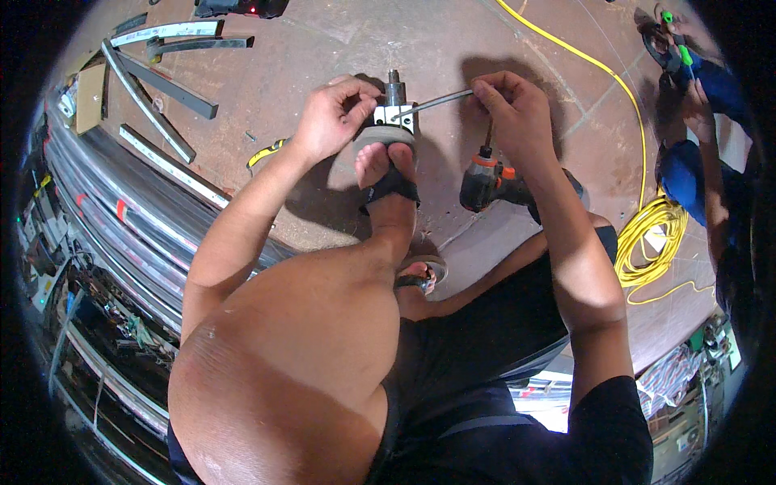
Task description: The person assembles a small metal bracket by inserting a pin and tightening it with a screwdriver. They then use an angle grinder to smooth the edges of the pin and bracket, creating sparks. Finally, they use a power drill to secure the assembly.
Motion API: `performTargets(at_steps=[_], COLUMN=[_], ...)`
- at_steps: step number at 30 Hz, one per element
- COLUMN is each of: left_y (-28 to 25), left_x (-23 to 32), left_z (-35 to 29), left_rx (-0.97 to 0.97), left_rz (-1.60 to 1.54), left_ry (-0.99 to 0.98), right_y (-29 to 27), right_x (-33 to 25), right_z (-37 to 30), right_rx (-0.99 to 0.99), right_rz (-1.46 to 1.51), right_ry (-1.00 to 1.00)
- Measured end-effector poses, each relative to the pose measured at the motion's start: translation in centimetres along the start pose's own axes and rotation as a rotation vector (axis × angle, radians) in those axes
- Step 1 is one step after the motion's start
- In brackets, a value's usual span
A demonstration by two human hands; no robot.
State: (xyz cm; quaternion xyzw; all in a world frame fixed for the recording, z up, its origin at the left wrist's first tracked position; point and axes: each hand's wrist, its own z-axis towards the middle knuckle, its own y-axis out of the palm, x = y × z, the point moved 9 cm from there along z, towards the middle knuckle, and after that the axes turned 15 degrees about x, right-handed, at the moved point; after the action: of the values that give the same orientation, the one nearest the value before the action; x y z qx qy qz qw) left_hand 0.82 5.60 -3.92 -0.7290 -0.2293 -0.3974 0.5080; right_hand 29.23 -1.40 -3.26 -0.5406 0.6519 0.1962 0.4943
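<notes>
Workshop floor (501, 48), upper centre: metal block (394, 113) pinned under foot (386, 166). Left hand (331, 117) clamped on block; right hand (511, 109) pinching thin rod (436, 101). Block judged heavy, rigid; rod stiff, slippery, best held near end.

You have a small metal fitting (395, 113) with an upright stub pinned on the floor under your toes. A thin grey metal rod (432, 103) lies almost level, reaching from the fitting toward the right.

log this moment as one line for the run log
left hand: steadies small metal part on floor | right hand: holds thin metal rod to part | foot: pins part | power drill: lying beside
</notes>
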Motion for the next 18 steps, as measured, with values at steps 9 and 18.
performTargets(at_steps=[9, 18], left_y=[4.7, 10.7], left_x=[8.5, 8.5], left_z=[5.5, 5.7], left_rx=[-0.186, -0.512], left_rz=[0.06, -0.021], left_ry=[0.396, 0.186], right_y=[-0.2, 0.1], right_x=[0.8, 0.9], right_z=[0.4, 1.0], right_rx=[-0.014, -0.02], right_rz=[-0.02, -0.062], right_ry=[0.072, 0.043])
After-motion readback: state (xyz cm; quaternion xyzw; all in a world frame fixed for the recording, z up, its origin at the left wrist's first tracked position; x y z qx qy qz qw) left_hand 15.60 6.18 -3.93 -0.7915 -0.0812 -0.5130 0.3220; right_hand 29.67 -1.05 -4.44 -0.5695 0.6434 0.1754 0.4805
